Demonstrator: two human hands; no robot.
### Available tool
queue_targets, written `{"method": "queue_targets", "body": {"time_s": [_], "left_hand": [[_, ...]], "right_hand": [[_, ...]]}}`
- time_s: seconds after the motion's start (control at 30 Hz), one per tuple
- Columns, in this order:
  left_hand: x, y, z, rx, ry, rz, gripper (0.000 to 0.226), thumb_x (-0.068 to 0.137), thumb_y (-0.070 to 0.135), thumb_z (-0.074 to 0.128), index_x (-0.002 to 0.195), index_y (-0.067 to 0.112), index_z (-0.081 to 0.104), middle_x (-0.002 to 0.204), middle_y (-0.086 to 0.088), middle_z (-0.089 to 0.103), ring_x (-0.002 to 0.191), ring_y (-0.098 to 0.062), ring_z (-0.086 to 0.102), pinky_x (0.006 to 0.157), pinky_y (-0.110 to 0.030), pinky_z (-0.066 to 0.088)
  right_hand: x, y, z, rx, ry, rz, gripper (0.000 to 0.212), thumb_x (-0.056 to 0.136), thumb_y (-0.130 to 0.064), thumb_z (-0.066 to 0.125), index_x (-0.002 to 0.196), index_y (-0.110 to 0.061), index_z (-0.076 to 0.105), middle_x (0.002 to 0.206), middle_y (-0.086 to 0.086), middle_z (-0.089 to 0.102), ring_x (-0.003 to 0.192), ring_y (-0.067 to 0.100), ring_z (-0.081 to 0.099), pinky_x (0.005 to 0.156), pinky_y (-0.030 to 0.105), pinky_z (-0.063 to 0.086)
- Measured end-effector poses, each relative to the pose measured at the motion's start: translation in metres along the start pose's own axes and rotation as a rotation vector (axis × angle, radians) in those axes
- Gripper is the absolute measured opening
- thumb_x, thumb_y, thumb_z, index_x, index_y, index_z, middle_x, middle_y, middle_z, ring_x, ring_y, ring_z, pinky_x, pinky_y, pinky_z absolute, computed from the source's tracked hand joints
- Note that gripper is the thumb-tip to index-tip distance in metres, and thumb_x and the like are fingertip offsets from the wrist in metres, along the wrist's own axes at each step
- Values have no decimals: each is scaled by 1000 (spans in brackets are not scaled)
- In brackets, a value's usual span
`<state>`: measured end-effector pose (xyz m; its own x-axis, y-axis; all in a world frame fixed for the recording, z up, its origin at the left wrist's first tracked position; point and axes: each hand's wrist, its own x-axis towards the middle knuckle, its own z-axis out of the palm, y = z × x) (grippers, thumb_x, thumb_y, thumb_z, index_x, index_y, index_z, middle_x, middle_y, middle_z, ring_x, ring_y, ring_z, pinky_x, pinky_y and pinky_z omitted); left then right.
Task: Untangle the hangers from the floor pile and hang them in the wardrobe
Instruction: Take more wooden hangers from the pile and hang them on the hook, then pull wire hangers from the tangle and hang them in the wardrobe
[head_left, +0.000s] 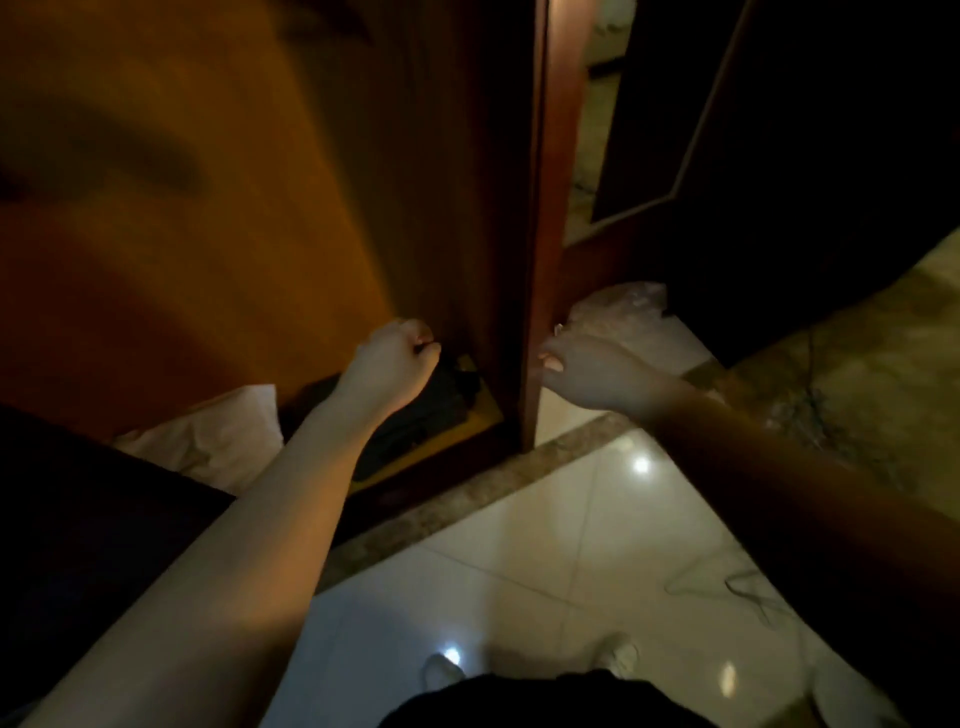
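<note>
On the floor tiles at lower right, thin wire hangers (748, 590) lie loose, well apart from both hands
The left hand (395, 358) is curled in a fist inside the wardrobe (208, 208), holding nothing visible; the right hand (587, 369) grips the wardrobe's door edge (537, 260), above dark clothes (415, 415)

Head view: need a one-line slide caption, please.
Left hand curled at the wardrobe door edge, right hand on the wooden panel; hangers on the floor.
</note>
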<state>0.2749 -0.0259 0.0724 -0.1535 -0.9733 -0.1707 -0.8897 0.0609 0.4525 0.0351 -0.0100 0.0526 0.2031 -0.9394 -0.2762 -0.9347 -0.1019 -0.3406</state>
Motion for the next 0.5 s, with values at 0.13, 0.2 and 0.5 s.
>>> {"method": "queue_targets", "body": {"time_s": [0.13, 0.2, 0.5], "left_hand": [[6, 57, 82, 45, -109, 34, 28, 100, 35, 45, 119, 21, 59, 117, 0, 54, 108, -20, 53, 96, -45, 46], [9, 83, 121, 68, -182, 49, 25, 99, 35, 45, 113, 22, 60, 113, -1, 55, 105, -19, 53, 94, -44, 45], [28, 191, 259, 187, -418, 231, 28, 98, 32, 47, 116, 16, 61, 118, -2, 61, 108, -24, 58, 93, -42, 47]], "right_hand": [[-41, 93, 51, 98, -142, 147, 47, 100, -45, 42, 137, -17, 52, 141, 6, 51, 126, 25, 49, 102, 35, 41], [-65, 136, 71, 154, -205, 218, 48, 100, -46, 42, 139, -19, 49, 143, 4, 49, 125, 25, 49, 101, 37, 42], [-157, 291, 133, 211, -334, 519, 46, 99, -47, 42, 134, -20, 52, 137, 3, 53, 121, 22, 52, 102, 39, 41]]}}
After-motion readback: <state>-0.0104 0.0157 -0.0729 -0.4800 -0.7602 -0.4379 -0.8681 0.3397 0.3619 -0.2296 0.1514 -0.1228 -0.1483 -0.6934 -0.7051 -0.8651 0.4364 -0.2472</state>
